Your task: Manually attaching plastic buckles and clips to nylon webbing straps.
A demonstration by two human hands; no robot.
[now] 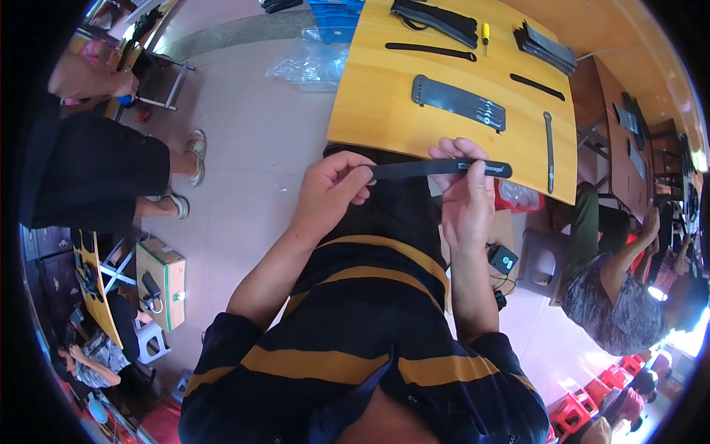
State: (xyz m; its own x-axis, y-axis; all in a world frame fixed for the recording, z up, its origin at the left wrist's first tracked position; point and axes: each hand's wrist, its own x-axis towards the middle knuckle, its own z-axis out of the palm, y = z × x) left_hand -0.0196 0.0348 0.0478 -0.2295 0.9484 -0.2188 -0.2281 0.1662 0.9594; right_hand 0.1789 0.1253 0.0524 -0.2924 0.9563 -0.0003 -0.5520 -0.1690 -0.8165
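Observation:
A flat black strap (414, 169) is stretched between my two hands, just off the near edge of the table. My left hand (334, 189) pinches its left end between thumb and fingers. Toward the other end, my right hand (466, 196) grips the strap with the thumb on top, and its rounded tip with pale print sticks out to the right. Beyond my hands, a dark flat panel (451, 101) with several small light fittings at its right end lies on the yellow wooden table (362, 111). Single black straps (549, 152) lie to the right of it and behind it.
Toward the table's back are a bundle of black straps (436, 21), a yellow-handled screwdriver (486, 33) and a stack of dark flat pieces (545, 48). A blue crate (336, 22) and clear plastic bags (310, 63) stand left of the table. People sit or stand on both sides.

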